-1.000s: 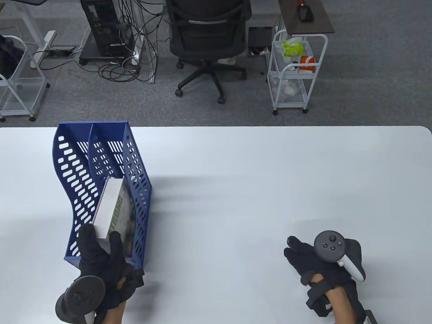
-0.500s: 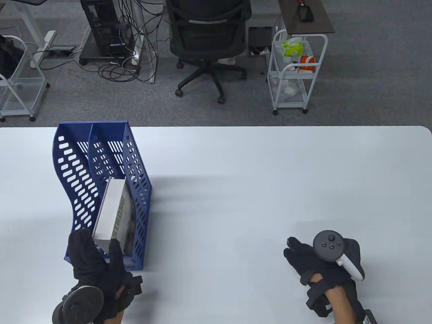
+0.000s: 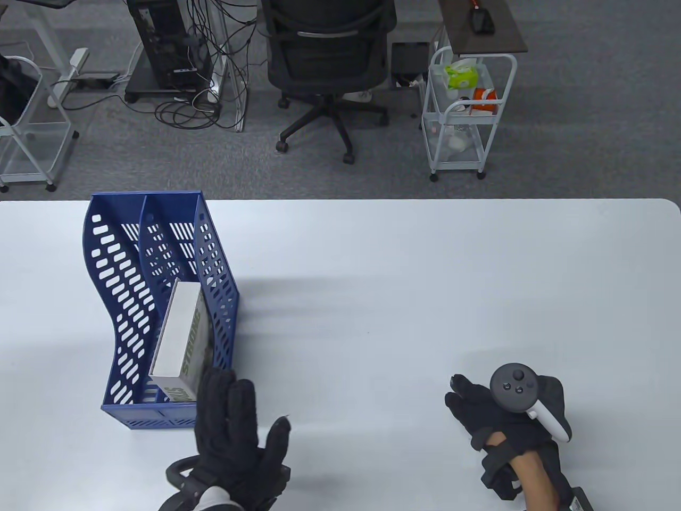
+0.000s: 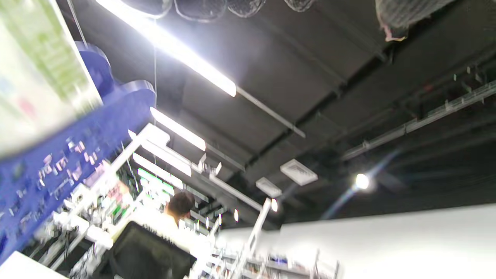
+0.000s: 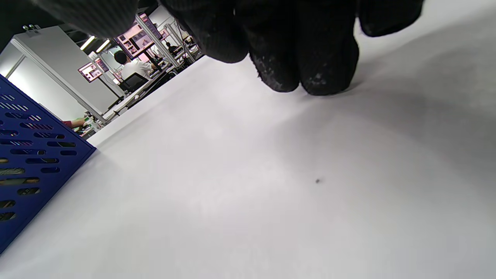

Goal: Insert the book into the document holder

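Observation:
The blue document holder [image 3: 114, 298] stands at the table's left. The white book with green lettering [image 3: 181, 340] leans inside its right compartment, near end towards me. My left hand [image 3: 247, 402] is open with fingers spread, and holds nothing. Its fingertips [image 3: 215, 378] are by the holder's front right corner, next to the book's near end; I cannot tell if they touch. The left wrist view points up and shows the blurred book [image 4: 35, 69] and the holder [image 4: 77, 135]. My right hand [image 3: 468, 399] rests empty on the table, fingertips [image 5: 310, 66] on the surface.
The white table [image 3: 399, 298] stretches right of the holder. In the right wrist view the holder's perforated wall [image 5: 31, 162] is at the left. Beyond the far edge stand an office chair [image 3: 327, 64] and a white cart [image 3: 465, 117].
My left hand let go of the book's near end, moved right and turned over, fingers spread. The book settled lower in the right compartment. The right hand barely moved.

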Available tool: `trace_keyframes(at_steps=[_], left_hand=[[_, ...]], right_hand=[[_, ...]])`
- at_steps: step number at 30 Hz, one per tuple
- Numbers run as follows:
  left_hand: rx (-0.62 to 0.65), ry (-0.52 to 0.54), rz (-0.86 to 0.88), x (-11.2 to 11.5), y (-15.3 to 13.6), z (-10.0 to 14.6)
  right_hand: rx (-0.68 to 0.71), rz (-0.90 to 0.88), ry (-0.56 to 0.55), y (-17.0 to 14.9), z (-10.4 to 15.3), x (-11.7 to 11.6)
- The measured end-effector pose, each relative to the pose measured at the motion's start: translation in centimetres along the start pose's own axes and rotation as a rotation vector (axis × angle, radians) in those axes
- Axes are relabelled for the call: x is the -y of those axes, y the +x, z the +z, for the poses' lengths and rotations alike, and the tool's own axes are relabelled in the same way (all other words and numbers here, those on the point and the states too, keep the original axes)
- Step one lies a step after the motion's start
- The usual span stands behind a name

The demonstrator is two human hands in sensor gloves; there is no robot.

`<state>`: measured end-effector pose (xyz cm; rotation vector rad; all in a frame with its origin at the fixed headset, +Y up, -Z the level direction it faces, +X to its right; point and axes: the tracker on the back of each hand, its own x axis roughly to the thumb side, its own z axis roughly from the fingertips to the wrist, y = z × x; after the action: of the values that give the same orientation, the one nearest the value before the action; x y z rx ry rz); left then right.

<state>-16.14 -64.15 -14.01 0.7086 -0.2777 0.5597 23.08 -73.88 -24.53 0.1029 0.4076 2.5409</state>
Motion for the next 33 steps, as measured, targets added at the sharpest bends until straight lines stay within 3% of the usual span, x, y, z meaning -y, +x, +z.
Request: trace_keyframes(at_steps=[3,6,9,14,16,18,25,33], left_hand=[[-0.029,-0.192,0.018,3.9,0.3,-1.5],[-0.102,-0.553,0.033,8.9,-0.4,-2.8],[-0.137,-0.794,-0.012,12.4,-1.6,-3.0],[-0.051,-0.686,-0.173,14.4,-2.9,-1.0],[-0.083,-0.752,-0.139,14.3,-3.3,-0.5],[-0.091,-0.704,-0.112,13.9,-3.7,0.1],[-0.169,-0.738,-0.139,14.0,-4.7,0.5],[-0.158,-0.765,-0.133,13.9,-4.4,0.5]], right_hand=[[0.020,-0.014,-0.023,0.2,0.0,0.0],[0.037,0.000,-0.049,0.5,0.1,-0.1],[0.057,0.017,-0.085,0.9,0.2,-0.1],[0.092,0.038,-0.122,1.5,0.2,-0.6],[0.091,0.056,-0.133,1.6,0.1,-1.0],[0.090,0.073,-0.144,1.6,0.0,-1.4],[0.086,0.116,-0.168,1.9,-0.1,-2.0],[0.049,0.149,-0.167,1.3,-0.7,-2.7]])
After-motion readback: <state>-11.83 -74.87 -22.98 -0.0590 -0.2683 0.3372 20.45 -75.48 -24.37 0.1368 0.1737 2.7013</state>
